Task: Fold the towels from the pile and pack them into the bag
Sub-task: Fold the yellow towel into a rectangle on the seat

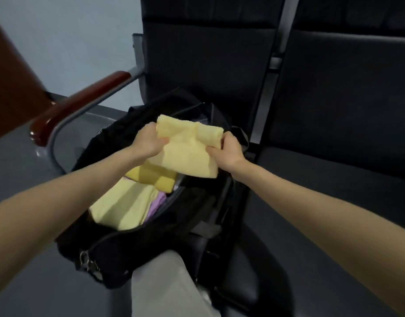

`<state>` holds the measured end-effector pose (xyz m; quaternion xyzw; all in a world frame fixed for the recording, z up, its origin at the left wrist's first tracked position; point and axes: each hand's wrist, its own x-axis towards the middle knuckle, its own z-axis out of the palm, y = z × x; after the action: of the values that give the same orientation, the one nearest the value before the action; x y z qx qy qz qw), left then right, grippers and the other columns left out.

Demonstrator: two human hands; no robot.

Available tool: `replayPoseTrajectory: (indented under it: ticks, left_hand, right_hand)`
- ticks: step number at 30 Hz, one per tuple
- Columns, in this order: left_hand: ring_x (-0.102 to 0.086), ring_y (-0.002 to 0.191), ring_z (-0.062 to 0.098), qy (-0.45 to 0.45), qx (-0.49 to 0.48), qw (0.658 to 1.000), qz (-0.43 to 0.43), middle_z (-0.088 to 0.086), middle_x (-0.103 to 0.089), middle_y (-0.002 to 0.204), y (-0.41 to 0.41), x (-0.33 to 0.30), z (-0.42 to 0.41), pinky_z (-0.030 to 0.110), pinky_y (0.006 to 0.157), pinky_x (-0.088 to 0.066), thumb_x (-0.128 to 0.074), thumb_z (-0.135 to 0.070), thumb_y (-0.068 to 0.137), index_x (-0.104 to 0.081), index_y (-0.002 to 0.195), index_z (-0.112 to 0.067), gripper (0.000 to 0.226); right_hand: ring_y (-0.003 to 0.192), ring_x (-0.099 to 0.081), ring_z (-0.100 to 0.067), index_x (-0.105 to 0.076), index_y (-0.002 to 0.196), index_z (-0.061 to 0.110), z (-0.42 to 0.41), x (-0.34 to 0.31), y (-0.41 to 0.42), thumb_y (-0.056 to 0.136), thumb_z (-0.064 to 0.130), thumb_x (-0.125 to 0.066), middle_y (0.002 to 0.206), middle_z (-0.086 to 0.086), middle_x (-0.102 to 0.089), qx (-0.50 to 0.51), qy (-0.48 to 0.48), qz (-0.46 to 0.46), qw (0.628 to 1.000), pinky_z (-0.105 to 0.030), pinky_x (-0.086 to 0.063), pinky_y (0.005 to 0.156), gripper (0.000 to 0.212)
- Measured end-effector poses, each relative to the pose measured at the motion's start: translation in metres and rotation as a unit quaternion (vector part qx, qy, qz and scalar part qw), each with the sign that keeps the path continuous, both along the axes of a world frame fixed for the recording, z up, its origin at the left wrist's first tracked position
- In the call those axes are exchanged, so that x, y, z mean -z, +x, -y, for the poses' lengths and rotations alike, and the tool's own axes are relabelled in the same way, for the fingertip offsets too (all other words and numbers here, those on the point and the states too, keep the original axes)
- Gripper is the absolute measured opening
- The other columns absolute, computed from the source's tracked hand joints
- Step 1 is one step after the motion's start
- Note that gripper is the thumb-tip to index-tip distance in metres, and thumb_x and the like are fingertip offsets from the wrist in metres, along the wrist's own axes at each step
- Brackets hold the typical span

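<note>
At the centre of the frame, the left hand [149, 141] pinches the left edge of a folded pale yellow towel [188, 150], thumb on top and fingers curled beneath, while the right hand [226, 150] grips its right edge the same way, so both hands are clamped on the cloth and hold it stretched between them above the open mouth of the black bag [151, 243]. To do this step well, I would judge it best to lower the towel flat and level, keeping both grips until it rests on what is already packed, so the fold does not spring open; the upper part of the bag's opening looks the freer spot. Its far right corner already bulges into a loose roll and may need smoothing once it is down. The towel looks soft and thick, a fleecy cloth folded to a rough rectangle, with its near edge sagging slightly. Below it inside the bag lie a deeper yellow towel [156, 177], another pale yellow towel [124, 207] toward the lower left of the opening, and a strip of lilac cloth [157, 203] at their right. The bag sits on a dark seat [334, 179], with a reddish-brown armrest [82, 104] at the upper left of the frame. No pile of unfolded towels shows here.
</note>
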<state>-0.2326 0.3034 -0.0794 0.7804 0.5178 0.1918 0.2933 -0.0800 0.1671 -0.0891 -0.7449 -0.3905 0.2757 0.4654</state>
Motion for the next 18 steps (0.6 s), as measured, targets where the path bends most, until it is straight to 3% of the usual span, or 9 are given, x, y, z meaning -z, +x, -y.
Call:
replayPoseTrajectory:
  ticks: [4,9,12,14,16,18]
  left_hand:
    - [-0.056,0.104,0.029,-0.003,-0.005,1.0,-0.02,0.012,-0.059,0.111,-0.008,0.025,-0.074,0.035,0.075,-0.042,-0.062,-0.019,0.09,-0.058,0.113,-0.002,0.028]
    - [-0.053,0.11,0.03,0.022,0.007,0.999,-0.025,0.013,-0.057,0.119,0.01,0.05,-0.129,0.035,0.082,-0.042,-0.059,-0.018,0.093,-0.053,0.12,-0.002,0.032]
    - [-0.056,0.103,0.032,0.057,0.011,0.997,-0.049,0.014,-0.058,0.111,0.02,0.06,-0.144,0.036,0.077,-0.042,-0.06,-0.021,0.092,-0.052,0.11,-0.005,0.025]
    - [-0.056,0.091,0.032,0.118,-0.007,0.987,-0.113,0.011,-0.058,0.098,0.018,0.066,-0.142,0.04,0.07,-0.042,-0.058,-0.029,0.093,-0.049,0.102,-0.008,0.024]
    - [-0.057,0.091,0.033,0.2,-0.007,0.969,-0.144,0.012,-0.058,0.1,0.013,0.069,-0.139,0.043,0.068,-0.043,-0.047,-0.031,0.099,-0.049,0.11,-0.008,0.026]
    - [-0.056,0.102,0.038,0.255,0.022,0.955,-0.152,0.016,-0.057,0.115,0.002,0.069,-0.143,0.047,0.076,-0.045,-0.039,-0.023,0.1,-0.045,0.128,-0.008,0.032]
  right_hand:
    - [0.095,-0.05,-0.017,-0.042,0.101,0.012,-0.07,0.019,-0.009,0.089,0.013,-0.058,0.102,-0.002,-0.05,-0.01,-0.013,-0.011,1.0,-0.03,-0.043,0.075,0.019]
    - [0.11,-0.055,-0.028,-0.045,0.119,0.002,-0.135,0.037,0.0,0.091,0.015,-0.058,0.119,-0.014,-0.055,0.041,-0.032,0.04,0.998,-0.036,-0.048,0.089,0.033]
    - [0.112,-0.055,-0.032,-0.04,0.123,0.002,-0.155,0.056,0.004,0.087,0.014,-0.062,0.122,-0.016,-0.054,0.059,-0.058,0.123,0.989,-0.041,-0.048,0.092,0.044]
    - [0.108,-0.051,-0.034,-0.041,0.12,0.006,-0.158,0.07,-0.004,0.079,0.008,-0.066,0.12,-0.016,-0.05,0.085,-0.067,0.331,0.937,-0.039,-0.046,0.087,0.049]
    - [0.104,-0.05,-0.033,-0.049,0.112,0.013,-0.162,0.08,-0.009,0.068,0.008,-0.072,0.119,-0.016,-0.051,0.058,-0.001,0.534,0.843,-0.039,-0.042,0.082,0.051]
    - [0.128,-0.035,-0.037,-0.05,0.124,0.018,-0.166,0.081,-0.013,0.076,0.017,-0.069,0.143,-0.017,-0.036,-0.076,0.007,0.668,0.74,-0.048,-0.03,0.101,0.051]
